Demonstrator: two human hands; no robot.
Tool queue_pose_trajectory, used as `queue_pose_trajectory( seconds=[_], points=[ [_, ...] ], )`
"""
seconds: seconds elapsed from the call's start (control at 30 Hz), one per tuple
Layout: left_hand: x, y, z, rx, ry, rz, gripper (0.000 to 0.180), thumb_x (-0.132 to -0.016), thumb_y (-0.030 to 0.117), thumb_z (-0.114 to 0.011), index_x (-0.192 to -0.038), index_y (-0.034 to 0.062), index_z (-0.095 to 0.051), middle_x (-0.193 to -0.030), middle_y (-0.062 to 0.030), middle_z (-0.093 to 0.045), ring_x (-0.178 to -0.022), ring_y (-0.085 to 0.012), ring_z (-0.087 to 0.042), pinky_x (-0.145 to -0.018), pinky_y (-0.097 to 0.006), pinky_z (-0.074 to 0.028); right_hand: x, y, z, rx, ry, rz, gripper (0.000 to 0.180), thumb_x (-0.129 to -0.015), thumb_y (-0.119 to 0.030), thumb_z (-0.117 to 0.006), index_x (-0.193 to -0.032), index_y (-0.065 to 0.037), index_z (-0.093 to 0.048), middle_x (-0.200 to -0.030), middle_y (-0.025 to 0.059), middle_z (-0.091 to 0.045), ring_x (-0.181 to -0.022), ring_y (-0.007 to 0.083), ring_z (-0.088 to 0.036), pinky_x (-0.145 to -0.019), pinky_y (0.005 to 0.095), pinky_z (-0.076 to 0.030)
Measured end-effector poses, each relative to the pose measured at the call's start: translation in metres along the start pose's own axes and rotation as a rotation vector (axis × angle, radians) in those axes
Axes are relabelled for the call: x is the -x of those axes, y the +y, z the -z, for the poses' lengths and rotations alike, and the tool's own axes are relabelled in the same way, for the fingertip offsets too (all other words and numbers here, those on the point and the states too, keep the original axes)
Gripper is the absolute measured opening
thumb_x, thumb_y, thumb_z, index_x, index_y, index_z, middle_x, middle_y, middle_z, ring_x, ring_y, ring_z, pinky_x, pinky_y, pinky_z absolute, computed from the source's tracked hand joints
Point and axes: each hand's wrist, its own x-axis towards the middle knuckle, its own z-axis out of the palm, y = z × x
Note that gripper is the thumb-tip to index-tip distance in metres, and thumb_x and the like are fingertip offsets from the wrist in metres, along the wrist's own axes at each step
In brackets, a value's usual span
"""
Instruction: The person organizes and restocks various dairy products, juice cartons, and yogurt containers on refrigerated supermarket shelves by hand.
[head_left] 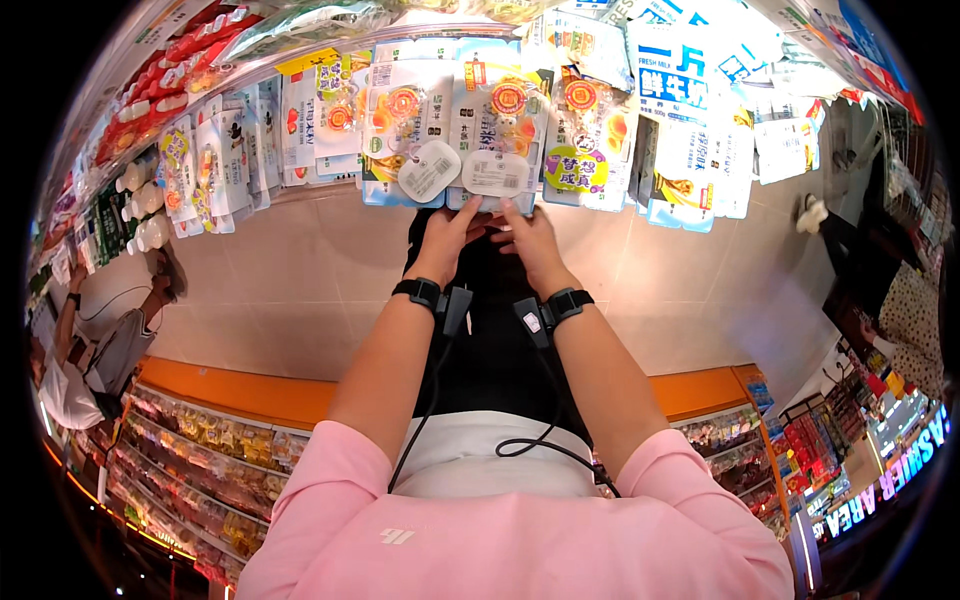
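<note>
Both my hands are side by side at the lower edge of a blue-and-white snack package (500,105) in the middle of the display. The thumb of my left hand (446,240) and the thumb of my right hand (534,243) rest against its bottom edge, the other fingers curled underneath and partly hidden. On the package's lower front is a white rounded-square piece (497,173) with a printed label. A similar white piece (430,171) sits tilted on the package to its left. Black straps with small devices circle both my wrists.
Hanging packages (590,140) line both sides, with red bags (165,80) at the far left. Behind me stands an orange-edged shelf (240,392) of small goods. A person (100,350) is at the left and another (905,320) at the right. Black cables (545,440) trail from my wrists.
</note>
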Motion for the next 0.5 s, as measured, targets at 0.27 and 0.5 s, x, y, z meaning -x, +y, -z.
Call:
queue_pose_trajectory(
  seconds=[0.27,0.5],
  points=[
    [0.012,0.013,-0.005,-0.159,-0.072,0.096,0.042,-0.093,0.028,-0.073,-0.126,0.0083,-0.056,-0.12,-0.0054,-0.063,-0.112,-0.0195,-0.061,-0.094,-0.038,-0.049,-0.006,-0.021,0.009,0.037,0.08,0.013,0.058,-0.09,-0.043,-0.072,-0.125,0.0,-0.058,-0.11,0.0096,-0.068,-0.087,0.0174,-0.069,-0.074,0.0302,-0.054],
    [0.002,0.014,0.014,0.08,-0.17,0.141,0.044,-0.091,0.021,-0.074,-0.129,0.0106,-0.054,-0.122,-0.002,-0.061,-0.119,-0.0177,-0.055,-0.097,-0.04,-0.048,-0.007,-0.014,0.011,-0.129,-0.002,0.075,0.06,-0.089,-0.041,-0.075,-0.129,0.0,-0.056,-0.118,0.009,-0.065,-0.102,0.0172,-0.065,-0.086,0.0295,-0.054]
  ],
)
